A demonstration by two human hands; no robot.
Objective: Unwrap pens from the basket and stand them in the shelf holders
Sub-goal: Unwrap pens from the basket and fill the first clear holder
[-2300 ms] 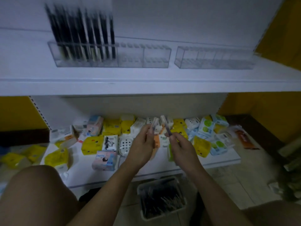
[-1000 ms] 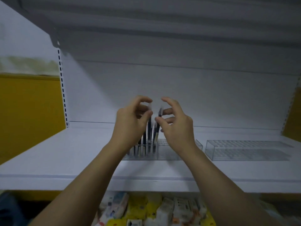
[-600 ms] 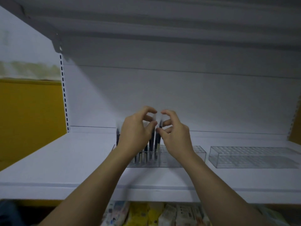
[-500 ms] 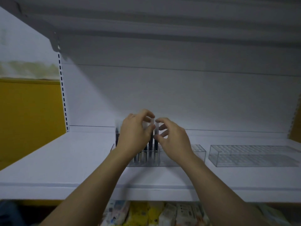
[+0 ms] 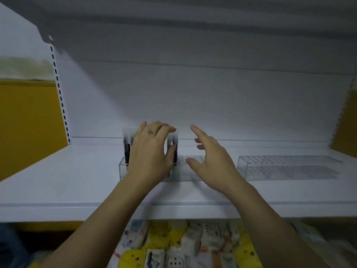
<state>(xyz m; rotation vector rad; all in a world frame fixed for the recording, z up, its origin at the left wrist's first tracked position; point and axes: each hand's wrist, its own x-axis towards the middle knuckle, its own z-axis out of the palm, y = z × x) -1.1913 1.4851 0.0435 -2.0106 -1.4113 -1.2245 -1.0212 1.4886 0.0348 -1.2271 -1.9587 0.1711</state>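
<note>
White shelf (image 5: 77, 190) nearest. I see the right hand (image 5: 210, 161) spread and empty, the left hand (image 5: 150, 151) draped loosely over pens (image 5: 126, 151) standing in the clear holder (image 5: 190, 171), thumb touching one. Light, stiff, slick I reckon, so pinch mid-barrel.

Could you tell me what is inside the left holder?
Dark pens stand in its left half, whose middle the left hand covers; its right slots look empty.

No legible text. Packs (image 5: 174, 260) at lower centre carry print too blurred to read; left hand (image 5: 150, 153) bears a small, possibly cross-shaped, mark.
</note>
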